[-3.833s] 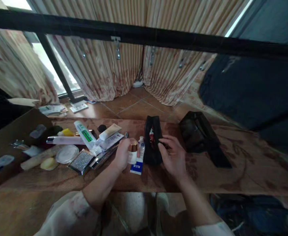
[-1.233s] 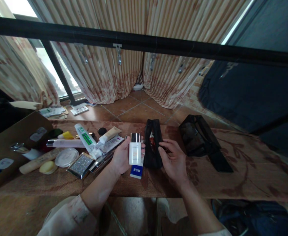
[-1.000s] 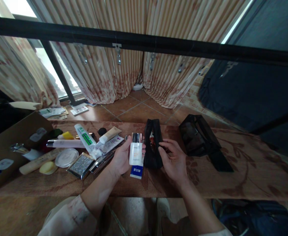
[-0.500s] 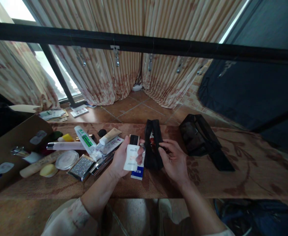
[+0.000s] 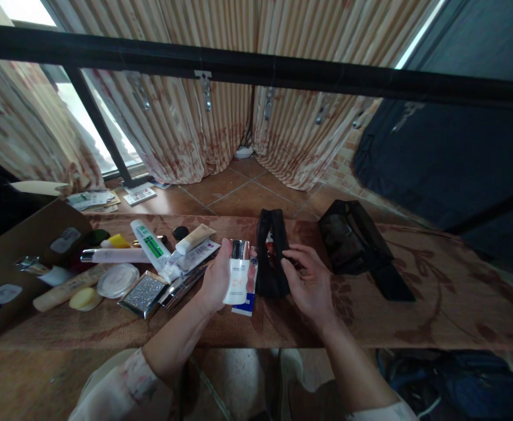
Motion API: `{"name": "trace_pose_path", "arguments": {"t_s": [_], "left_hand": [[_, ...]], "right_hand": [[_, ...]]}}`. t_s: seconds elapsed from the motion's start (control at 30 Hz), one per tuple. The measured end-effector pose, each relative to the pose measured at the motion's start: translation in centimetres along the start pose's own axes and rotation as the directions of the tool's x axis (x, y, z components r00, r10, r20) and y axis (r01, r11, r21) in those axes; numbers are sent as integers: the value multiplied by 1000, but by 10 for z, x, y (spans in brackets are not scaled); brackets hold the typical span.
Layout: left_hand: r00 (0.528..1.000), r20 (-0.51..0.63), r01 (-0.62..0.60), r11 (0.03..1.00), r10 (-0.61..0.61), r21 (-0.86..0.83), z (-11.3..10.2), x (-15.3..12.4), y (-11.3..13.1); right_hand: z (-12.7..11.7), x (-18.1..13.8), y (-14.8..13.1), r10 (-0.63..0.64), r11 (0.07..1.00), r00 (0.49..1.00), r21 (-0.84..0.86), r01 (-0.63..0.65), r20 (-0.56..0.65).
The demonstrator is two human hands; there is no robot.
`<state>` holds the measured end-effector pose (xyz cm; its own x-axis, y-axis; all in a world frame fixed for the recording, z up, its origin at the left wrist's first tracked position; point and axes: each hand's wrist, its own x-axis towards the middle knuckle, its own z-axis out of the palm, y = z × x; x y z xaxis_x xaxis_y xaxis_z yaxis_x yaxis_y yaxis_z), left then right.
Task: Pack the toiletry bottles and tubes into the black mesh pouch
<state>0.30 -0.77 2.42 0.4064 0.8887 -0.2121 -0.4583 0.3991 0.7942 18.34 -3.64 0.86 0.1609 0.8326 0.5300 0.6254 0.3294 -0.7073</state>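
**Left hand (image 5: 216,282) grips a white flat bottle with a shiny metal cap (image 5: 238,276); right hand (image 5: 309,285) on a small black fabric pouch (image 5: 271,263)**

The left hand is closed around the white flat bottle with a shiny metal cap, thumb on the near left edge and fingers wrapped behind. The bottle is lifted off the surface, cap up and roughly upright, just left of the pouch. A faint orange mark shows on its front; the text is too small to read.

The right hand is curled, fingertips pinching the right rim of the small black fabric pouch. The pouch stands on end on the brown patterned table cloth (image 5: 436,304) with its mouth open toward the camera. Something red shows inside; cannot tell what.

Under the bottle lies a blue-and-white carton (image 5: 244,306), flat on the cloth and touching the pouch's base.

Right of the pouch and apart from it sits a larger dark translucent bag (image 5: 353,240), lying on its side.

Left of the left hand is a pile of cosmetics:
- a white tube with a green label (image 5: 150,245)
- a beige tube (image 5: 196,236) near it
- a long pale pink tube (image 5: 118,255)
- a glittery silver square compact (image 5: 145,291)
- a round white lid (image 5: 117,280)
- a yellow oval piece (image 5: 83,298)

A brown cardboard box (image 5: 24,234) stands at the far left edge.

A black horizontal bar (image 5: 283,70) crosses the top of the view. Behind it are striped beige curtains (image 5: 221,128) and a brown tiled floor (image 5: 243,196). Pale sleeves show at both forearms.
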Motion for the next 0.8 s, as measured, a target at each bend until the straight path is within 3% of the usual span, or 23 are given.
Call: {"name": "trace_pose_path", "arguments": {"t_s": [0.5,0.67,0.8], "left_hand": [[995,-85,-45,999,45,0,-5,6,-6],[993,-119,-13,1000,13,0,-5,5,3],[985,-173,9,999,0,54,-9,5,7]], "right_hand": [[-4,1,-3,-2,1000,1000,18,2,11],[-23,-5,-4,-4,1000,1000,21,4,10],[-51,-24,9,46,998,997,-35,-43,67]]}}
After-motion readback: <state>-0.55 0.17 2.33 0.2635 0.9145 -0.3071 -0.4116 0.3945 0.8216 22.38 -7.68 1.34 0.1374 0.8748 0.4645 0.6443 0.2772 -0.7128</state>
